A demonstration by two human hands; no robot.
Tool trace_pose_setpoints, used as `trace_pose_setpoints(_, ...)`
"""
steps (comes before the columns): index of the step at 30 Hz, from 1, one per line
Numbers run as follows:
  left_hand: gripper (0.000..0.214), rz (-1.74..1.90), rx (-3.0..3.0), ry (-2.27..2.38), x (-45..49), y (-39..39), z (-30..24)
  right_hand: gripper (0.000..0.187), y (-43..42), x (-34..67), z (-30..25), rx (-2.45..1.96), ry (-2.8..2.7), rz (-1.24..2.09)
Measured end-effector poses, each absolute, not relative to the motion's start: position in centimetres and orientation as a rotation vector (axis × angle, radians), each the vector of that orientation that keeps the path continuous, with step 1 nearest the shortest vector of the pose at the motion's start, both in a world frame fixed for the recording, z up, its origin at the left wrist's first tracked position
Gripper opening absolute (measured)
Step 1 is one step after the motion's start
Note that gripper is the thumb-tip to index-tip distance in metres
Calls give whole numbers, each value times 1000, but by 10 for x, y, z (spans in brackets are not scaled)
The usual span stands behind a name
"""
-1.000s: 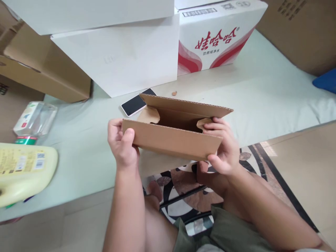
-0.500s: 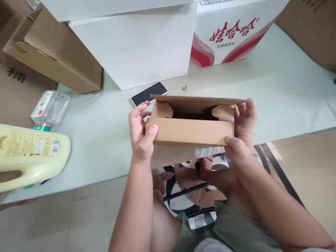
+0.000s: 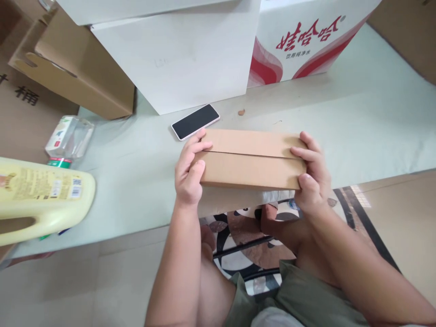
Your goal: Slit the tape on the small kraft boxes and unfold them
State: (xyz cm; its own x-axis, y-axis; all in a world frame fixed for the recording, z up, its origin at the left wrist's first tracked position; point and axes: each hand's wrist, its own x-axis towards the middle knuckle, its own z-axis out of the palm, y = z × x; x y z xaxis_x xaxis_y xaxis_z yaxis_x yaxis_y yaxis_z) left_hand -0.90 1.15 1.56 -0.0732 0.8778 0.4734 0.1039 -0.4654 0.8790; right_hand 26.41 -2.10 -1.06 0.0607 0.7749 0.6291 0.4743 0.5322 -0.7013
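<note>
Between my two hands is a small brown cardboard box (image 3: pixel 252 170), held at the table's near edge. Its two top flaps lie folded down and meet along a seam, so the inside is hidden. My left hand (image 3: pixel 190 170) is closed on the left end, thumb on the near panel and fingertips on the far flap. At the right end my right hand (image 3: pixel 312 175) grips the same way, its thumb at the near corner and its fingers over the far flap. Just beyond my left fingers lies a smartphone (image 3: pixel 195 121) with a dark screen.
A large white box (image 3: pixel 184 63) and a red-and-white carton (image 3: pixel 303 50) stand at the back. At left are an open brown carton (image 3: pixel 85 63), a clear plastic bottle (image 3: pixel 76 136) on its side and a pale yellow jug (image 3: pixel 78 195). A small brown scrap (image 3: pixel 241 112) lies behind the held box.
The box's far flap, raised before with the dark inside showing, is now folded down level with the near panel. My fingers on both sides have come over onto it.
</note>
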Motion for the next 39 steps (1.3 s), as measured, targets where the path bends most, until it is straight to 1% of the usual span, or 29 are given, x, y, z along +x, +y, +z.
trace_pose_setpoints(4,34,1555,1742,1014,-18,18,7,42,-21,264,-10,-1106,-1625,376)
trace_pose_setpoints(8,39,1519,1745,1030,-20,18,5,46,-20,258,-10,-1121,-1577,430)
trace_pose_setpoints(10,41,1499,1742,1054,-20,14,7,44,-21,257,-9,-1110,-1558,458)
trace_pose_setpoints(17,37,1467,1811,1134,-23,-8,10,38,-17,271,-1,-1049,-1651,502)
trace_pose_setpoints(24,40,1469,1974,1141,-31,-26,8,41,-11,273,5,-1056,-1743,524)
trace_pose_setpoints(28,48,1455,1973,1192,-31,-28,6,42,-8,272,10,-1128,-1733,552)
trace_pose_setpoints(31,51,1481,1964,1232,-30,-28,3,43,-5,270,11,-1143,-1710,636)
trace_pose_setpoints(33,51,1522,1934,1250,-30,-26,1,48,-4,269,9,-1109,-1690,733)
trace_pose_setpoints(37,49,1598,1804,1293,-39,-22,-2,76,-5,264,-4,-1038,-1545,941)
trace_pose_setpoints(39,45,1640,1696,1327,-45,-20,-2,79,-6,262,-10,-1125,-1456,1038)
